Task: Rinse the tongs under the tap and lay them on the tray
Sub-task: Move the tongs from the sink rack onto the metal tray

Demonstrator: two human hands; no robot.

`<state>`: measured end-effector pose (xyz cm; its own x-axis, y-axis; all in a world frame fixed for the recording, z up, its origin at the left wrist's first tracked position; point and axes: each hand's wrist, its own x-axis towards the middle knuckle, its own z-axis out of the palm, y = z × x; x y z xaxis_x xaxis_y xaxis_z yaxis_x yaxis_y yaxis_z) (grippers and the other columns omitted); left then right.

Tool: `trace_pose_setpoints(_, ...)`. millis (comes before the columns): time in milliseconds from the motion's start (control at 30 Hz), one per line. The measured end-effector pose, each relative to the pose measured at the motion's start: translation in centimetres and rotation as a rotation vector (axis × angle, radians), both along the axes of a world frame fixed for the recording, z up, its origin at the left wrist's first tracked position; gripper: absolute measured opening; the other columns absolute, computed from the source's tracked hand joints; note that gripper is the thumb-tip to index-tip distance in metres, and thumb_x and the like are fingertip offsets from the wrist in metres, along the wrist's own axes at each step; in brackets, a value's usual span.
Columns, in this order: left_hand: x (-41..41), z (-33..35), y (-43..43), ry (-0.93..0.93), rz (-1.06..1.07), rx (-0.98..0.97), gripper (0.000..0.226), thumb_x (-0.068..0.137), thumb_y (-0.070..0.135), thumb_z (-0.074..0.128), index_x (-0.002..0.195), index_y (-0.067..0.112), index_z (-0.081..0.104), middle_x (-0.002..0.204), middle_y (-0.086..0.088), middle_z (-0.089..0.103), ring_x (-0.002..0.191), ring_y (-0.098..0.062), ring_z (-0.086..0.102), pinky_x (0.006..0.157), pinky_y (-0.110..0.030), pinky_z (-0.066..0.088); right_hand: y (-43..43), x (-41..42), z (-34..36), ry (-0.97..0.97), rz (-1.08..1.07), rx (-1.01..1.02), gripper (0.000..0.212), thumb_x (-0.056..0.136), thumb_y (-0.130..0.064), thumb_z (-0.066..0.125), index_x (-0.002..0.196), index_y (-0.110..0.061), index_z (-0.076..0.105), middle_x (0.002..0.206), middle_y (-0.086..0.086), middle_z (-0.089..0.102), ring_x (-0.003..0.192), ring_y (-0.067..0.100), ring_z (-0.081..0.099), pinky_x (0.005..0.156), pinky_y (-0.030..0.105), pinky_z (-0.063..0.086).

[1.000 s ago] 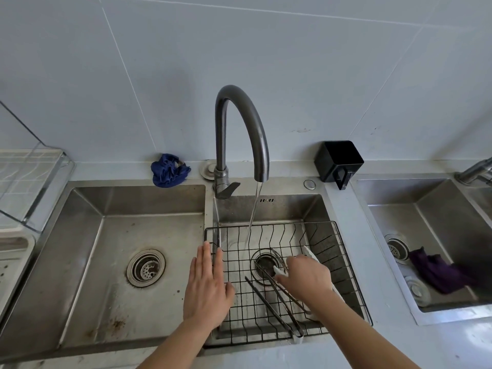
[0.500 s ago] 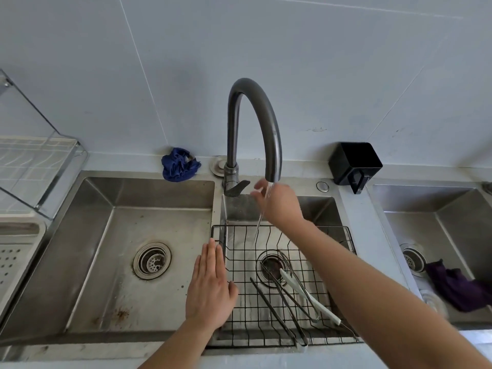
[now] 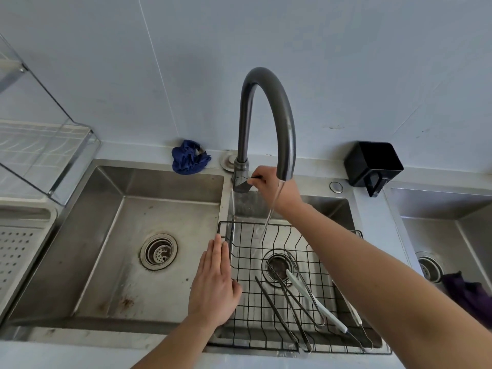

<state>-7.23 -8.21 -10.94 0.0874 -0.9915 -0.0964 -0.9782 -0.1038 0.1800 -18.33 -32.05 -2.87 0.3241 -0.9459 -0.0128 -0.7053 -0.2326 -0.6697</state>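
Tongs (image 3: 274,307) lie unrinsed toward the rack's (image 3: 239,222) near edge. My right hand (image 3: 266,182) pinches the lever (image 3: 254,177), setting flow, I'd say. My left hand (image 3: 215,283) lies flat at the rack's left edge, steadying me.

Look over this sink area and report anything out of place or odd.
Rust-brown stains mark the floor of the left basin near its front. A purple cloth lies crumpled in the right-hand sink beside its drain. Water runs from the tap while the tongs lie in the wire basket, outside the stream.

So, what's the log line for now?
right hand: grips tap lever | left hand: flat at basket edge | water: running | tongs: in basket
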Motion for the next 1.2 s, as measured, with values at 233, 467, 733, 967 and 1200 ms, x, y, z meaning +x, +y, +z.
trace_pose_setpoints(233,0.0,0.0,-0.1,0.009,0.005,0.014,0.092,0.084,0.038,0.054,0.156,-0.003,0.015,0.167,-0.023,0.003,0.154,-0.033,0.013,0.123,-0.045,0.027,-0.4,-0.2,1.2,-0.056,0.001,0.015,0.012,0.093,-0.03,0.071,0.082,-0.03,0.068,0.072,-0.016,0.065,0.066,-0.004,0.063,0.055,0.008,0.036)
trace_pose_setpoints(467,0.1,-0.2,0.0,0.012,0.005,0.003,0.092,0.083,0.038,0.057,0.156,-0.004,0.018,0.167,-0.023,0.006,0.154,-0.032,0.017,0.122,-0.045,0.028,-0.3,-0.2,1.6,-0.122,-0.052,0.082,0.01,0.093,-0.03,0.072,0.086,-0.022,0.074,0.076,-0.011,0.069,0.069,0.003,0.067,0.048,0.003,0.037)
trace_pose_setpoints(733,0.0,-0.4,0.0,-0.007,-0.011,-0.014,0.094,0.082,0.037,0.059,0.155,-0.005,0.018,0.166,-0.025,0.005,0.153,-0.035,0.017,0.121,-0.048,0.028,0.2,-0.1,2.2,-0.026,-0.033,0.041,0.017,0.094,-0.034,0.07,0.088,-0.019,0.073,0.068,-0.013,0.062,0.06,-0.004,0.056,0.047,0.004,0.036)
trace_pose_setpoints(967,0.1,0.8,0.0,-0.049,-0.038,0.0,0.093,0.083,0.04,0.064,0.153,-0.006,0.025,0.163,-0.029,0.013,0.151,-0.041,0.02,0.119,-0.056,0.03,3.9,-1.7,4.0,0.051,-0.013,-0.014,0.026,0.098,-0.03,0.065,0.116,-0.012,0.068,0.083,0.003,0.072,0.076,0.019,0.068,0.074,0.033,0.059)
trace_pose_setpoints(1200,-1.6,3.7,1.0,0.118,-0.148,-0.169,0.021,0.08,0.028,0.076,0.097,0.016,0.073,0.095,0.0,0.065,0.098,-0.023,0.062,0.088,-0.037,0.056,11.0,-9.0,3.1,0.126,-0.105,0.124,0.015,0.096,-0.028,0.068,0.103,-0.019,0.076,0.087,-0.008,0.072,0.08,0.011,0.067,0.077,0.029,0.054)
